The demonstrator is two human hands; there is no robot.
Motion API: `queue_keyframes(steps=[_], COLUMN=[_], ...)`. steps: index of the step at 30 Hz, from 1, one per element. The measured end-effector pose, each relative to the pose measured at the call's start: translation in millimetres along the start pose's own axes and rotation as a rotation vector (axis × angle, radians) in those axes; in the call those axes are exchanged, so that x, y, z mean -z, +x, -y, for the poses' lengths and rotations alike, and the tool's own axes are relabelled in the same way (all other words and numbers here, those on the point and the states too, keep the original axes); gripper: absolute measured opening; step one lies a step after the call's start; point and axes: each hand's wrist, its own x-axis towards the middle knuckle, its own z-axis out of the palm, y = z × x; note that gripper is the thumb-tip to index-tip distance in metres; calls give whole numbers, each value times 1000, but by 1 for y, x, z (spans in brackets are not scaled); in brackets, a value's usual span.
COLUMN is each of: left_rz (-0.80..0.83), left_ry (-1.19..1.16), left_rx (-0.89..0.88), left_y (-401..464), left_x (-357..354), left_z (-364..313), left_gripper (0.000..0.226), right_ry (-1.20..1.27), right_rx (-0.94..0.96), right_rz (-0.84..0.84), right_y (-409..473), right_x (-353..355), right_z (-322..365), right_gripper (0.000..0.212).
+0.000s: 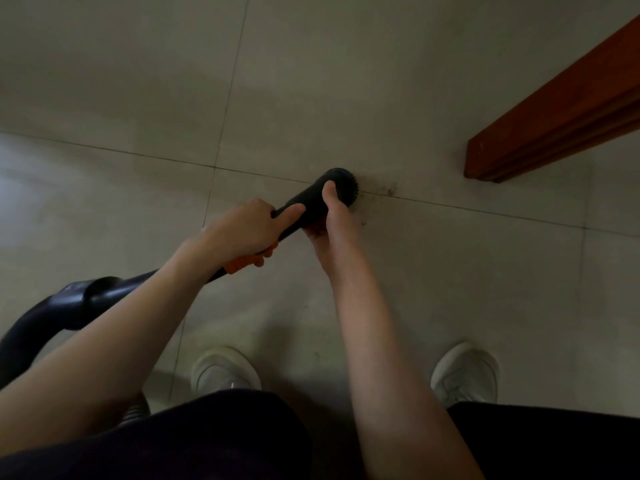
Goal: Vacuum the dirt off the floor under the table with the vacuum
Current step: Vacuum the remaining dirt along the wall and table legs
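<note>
With the left hand (242, 230) gripping the black vacuum wand (294, 211) and the right hand (330, 216) clasping its round brush nozzle (341, 178), sweep the bristles flat toward the dark dirt specks (391, 190) just beyond the nozzle.

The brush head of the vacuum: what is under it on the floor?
The brush head sits on the tiled floor at a grout line. Dark dirt shows just beside it, toward the table leg. Whatever lies directly beneath the bristles is covered.
</note>
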Motion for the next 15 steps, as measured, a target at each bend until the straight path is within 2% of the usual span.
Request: queue_keyframes(steps=[15], left_rz=[84], left_ry=[-6], left_rx=[6], left_y=[13], left_x=[8], left_z=[-45], left_gripper=[67], right_ry=[80], right_rx=[56], right_rz=[-45], right_y=[7], right_x=[16], right_z=[32], right_gripper=[49])
